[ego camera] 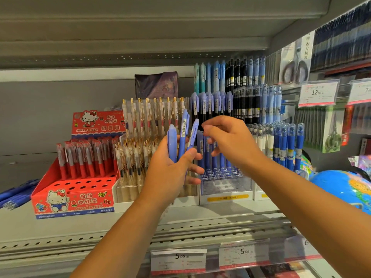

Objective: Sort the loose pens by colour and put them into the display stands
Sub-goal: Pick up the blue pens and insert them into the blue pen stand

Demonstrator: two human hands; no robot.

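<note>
1. Blue-violet pens [181, 137], three of them, stand fanned upright in your left hand [170, 173]. Its thumb and fingers are curled round their lower barrels.
2. Your right hand [228, 141] hovers just beside the cap of the rightmost pen, fingers loosely bent, thumb held apart, gripping nothing.
3. Behind both hands sits the blue stand [224, 187], with open holes along its front and matching pens upright in its rear rows.
4. To the left, the red stand [72, 197] carries red pens [84, 159] in its back rows. Between the two stands is a clear stand [128, 189] of gold-clipped pens [140, 121].
5. More loose pens [14, 195], also blue, lie flat on the shelf [60, 223] at the far left edge.
6. At your right a globe [345, 185] rests on the shelf, and price tags [178, 259] line its front rail.
</note>
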